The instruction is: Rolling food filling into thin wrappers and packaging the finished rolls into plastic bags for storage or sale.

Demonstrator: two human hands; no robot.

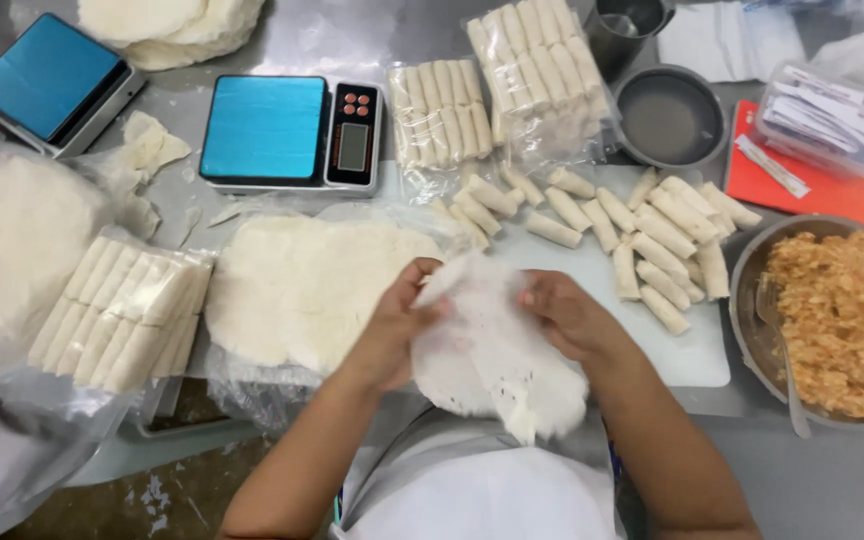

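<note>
- Left hand [397, 325] and right hand [562, 315] both pinch the top edge of one thin white wrapper [497, 365], held up over the lap and table edge, just clear of the wrapper stack [302, 290]
- Fingers sit close together at the upper rim; the sheet hangs slack below, its lower edge ragged
- Risk: the wrapper looks very thin, so pulling the hands apart could tear it from the rim down; the frayed bottom may already be a weak point
- Risk: if a second sheet clings behind, two come away as one; the picture does not show whether it is single
- Risk: the sheet hangs off the table, so a slipped pinch would likely drop it onto the lap or floor
- Stack lies on a plastic bag, left of the hands; a tug could drag the bag and sheets toward the table edge
- Bowl [752, 310] of orange filling [847, 320] with a spoon [777, 350] sits just right of the right forearm; a wide elbow swing could knock the spoon handle
- Loose rolls [652, 245] lie on the white board [692, 355] beyond the hands, near enough to be nudged into one another
- Scale [292, 130] and bagged rolls [122, 310] stand well apart, little risk there
</note>
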